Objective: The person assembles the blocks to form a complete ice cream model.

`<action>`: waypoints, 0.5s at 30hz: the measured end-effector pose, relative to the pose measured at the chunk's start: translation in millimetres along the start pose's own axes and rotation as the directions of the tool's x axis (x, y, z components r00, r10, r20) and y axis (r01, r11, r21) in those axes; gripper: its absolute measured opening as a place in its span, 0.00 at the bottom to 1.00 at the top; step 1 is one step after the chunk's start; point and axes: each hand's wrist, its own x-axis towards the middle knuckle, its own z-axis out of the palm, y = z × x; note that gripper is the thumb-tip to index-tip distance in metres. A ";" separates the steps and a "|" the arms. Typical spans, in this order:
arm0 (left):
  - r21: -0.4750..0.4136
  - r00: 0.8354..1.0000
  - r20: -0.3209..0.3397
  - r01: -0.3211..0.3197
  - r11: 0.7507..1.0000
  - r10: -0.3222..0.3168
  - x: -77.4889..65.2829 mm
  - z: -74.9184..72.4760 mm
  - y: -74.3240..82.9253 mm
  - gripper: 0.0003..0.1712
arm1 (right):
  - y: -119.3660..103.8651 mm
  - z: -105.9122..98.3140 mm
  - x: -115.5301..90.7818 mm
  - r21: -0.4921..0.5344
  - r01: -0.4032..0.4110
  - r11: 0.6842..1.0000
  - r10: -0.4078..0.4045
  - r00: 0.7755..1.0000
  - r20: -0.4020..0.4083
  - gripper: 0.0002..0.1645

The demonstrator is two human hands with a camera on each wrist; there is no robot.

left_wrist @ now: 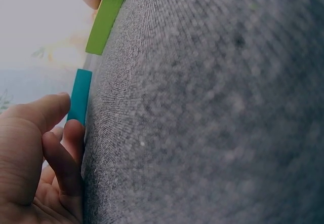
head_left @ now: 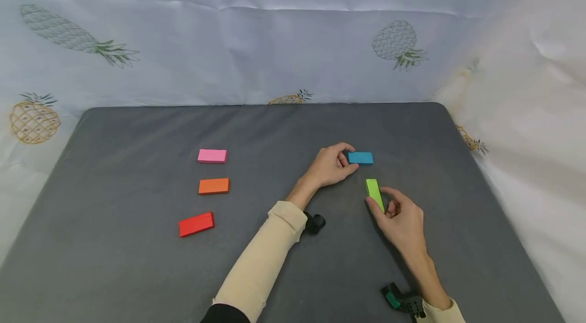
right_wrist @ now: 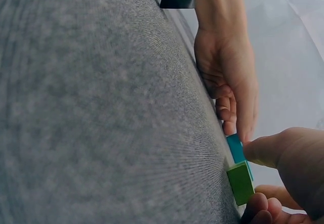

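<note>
Five here: left hand (head_left: 330, 165) pinching one blue block (head_left: 361, 158), right hand (head_left: 404, 221) one green block (head_left: 373, 192) nearby; left of the blue block, one pink block (head_left: 212, 156), one orange block (head_left: 213, 186), one red block (head_left: 196, 224).

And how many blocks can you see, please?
5: on the left, far to near, pink block, orange block, red block; blue block in the left hand; green block in the right hand.

This looks to me like a screened-off recording spot; whether it sits in a home or a studio, I can't tell. Creased white cloth (head_left: 293, 53) with printed pineapples (head_left: 34, 122) closes in the far, left and right sides of a grey table (head_left: 114, 272), and small black wrist cameras (head_left: 315, 223) show above it.
</note>
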 end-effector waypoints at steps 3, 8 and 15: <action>0.007 1.000 0.007 -0.007 1.000 0.007 0.2 1.6 1.8 0.24 | 1.3 -0.4 -0.7 -0.008 -0.001 1.000 0.001 1.000 -0.011 0.21; 0.005 1.000 -0.003 -0.001 1.000 0.001 -0.7 1.5 2.7 0.24 | 1.7 0.9 -0.5 -0.008 0.008 1.000 -0.008 1.000 -0.008 0.22; 0.008 1.000 -0.014 -0.009 1.000 0.009 -1.1 1.3 0.9 0.24 | 2.1 2.1 -0.6 -0.020 0.029 0.999 -0.029 0.999 -0.018 0.22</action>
